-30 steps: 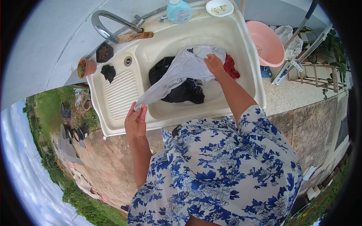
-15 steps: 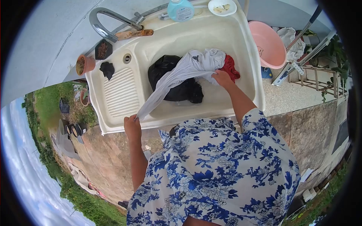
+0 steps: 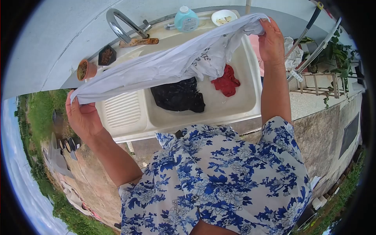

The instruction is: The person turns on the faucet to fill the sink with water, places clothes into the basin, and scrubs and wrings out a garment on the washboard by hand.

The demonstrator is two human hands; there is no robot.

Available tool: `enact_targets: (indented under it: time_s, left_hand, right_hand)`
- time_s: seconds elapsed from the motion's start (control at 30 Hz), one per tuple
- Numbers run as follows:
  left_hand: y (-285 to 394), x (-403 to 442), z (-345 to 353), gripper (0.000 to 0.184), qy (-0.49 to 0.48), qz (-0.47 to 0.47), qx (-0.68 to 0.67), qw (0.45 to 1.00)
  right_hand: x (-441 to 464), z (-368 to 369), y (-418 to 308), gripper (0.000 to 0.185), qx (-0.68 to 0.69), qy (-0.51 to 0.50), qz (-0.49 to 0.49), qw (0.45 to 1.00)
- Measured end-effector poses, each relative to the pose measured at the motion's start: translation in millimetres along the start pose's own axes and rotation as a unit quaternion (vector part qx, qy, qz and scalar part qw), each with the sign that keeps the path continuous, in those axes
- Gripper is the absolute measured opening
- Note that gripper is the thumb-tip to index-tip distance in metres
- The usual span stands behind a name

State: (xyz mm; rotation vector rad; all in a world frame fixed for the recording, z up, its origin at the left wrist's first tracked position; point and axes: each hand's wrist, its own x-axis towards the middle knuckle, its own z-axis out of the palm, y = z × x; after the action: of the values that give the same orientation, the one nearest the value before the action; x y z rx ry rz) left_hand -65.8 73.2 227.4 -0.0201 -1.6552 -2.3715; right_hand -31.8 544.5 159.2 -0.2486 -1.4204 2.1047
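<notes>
A white T-shirt point(image 3: 164, 64) with dark lettering is stretched wide above the sink point(image 3: 239, 111). My left hand point(image 3: 84, 117) pinches one end of it, out past the ribbed side of the sink. The other end is gripped by my right hand point(image 3: 273, 43), raised near the sink's far right corner. Between the hands the fabric hangs in folds, and its middle droops toward the basin. Below it lie a bunched black cloth point(image 3: 178, 96) and, to the right, a crumpled red cloth point(image 3: 226, 81).
Along the back rim are a faucet point(image 3: 121, 27), a blue bottle point(image 3: 187, 20), a wooden-handled brush point(image 3: 139, 42) and a white dish point(image 3: 224, 17). Potted plants point(image 3: 87, 69) stand at the left. A pink basin point(image 3: 255, 45) and long-handled tools point(image 3: 313, 17) are at the right.
Both hands have risen and spread apart, lifting the white T-shirt out of the basin and stretching it. The black and red cloths beneath are now more exposed.
</notes>
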Motion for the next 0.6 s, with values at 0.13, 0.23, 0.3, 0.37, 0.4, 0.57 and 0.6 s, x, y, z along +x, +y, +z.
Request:
enact_targets:
  time_s: [0.13,0.23,0.3,0.37,0.4,0.57,0.6]
  left_hand:
    - [32,1,33,0.027,-0.009,0.004,-0.156,0.988]
    - [17,6,23,0.029,0.054,-0.01,-0.066,0.996]
    - [0,1,15,0.03,0.045,-0.009,-0.004,0.999]
    - [-18,-11,17,0.029,0.048,-0.073,0.044,0.995]
    - [-33,-11,7,0.028,0.032,-0.122,0.025,0.992]
    - [-123,-30,-3,0.024,0.108,-0.326,-0.034,0.938]
    - [-143,-33,-10,0.024,0.096,-0.347,-0.017,0.933]
  right_hand:
    - [13,6,-30,0.021,0.116,-0.017,-0.092,0.989]
    - [-2,27,-43,0.018,0.128,0.006,-0.126,0.984]
    - [10,0,-10,0.021,0.166,0.027,-0.042,0.985]
    - [7,4,18,0.025,0.109,0.068,0.012,0.992]
    - [7,7,33,0.028,0.047,0.102,0.057,0.992]
    - [4,-24,160,0.046,-0.394,-0.014,0.159,0.905]
    - [-11,-23,179,0.048,-0.451,-0.051,0.161,0.876]
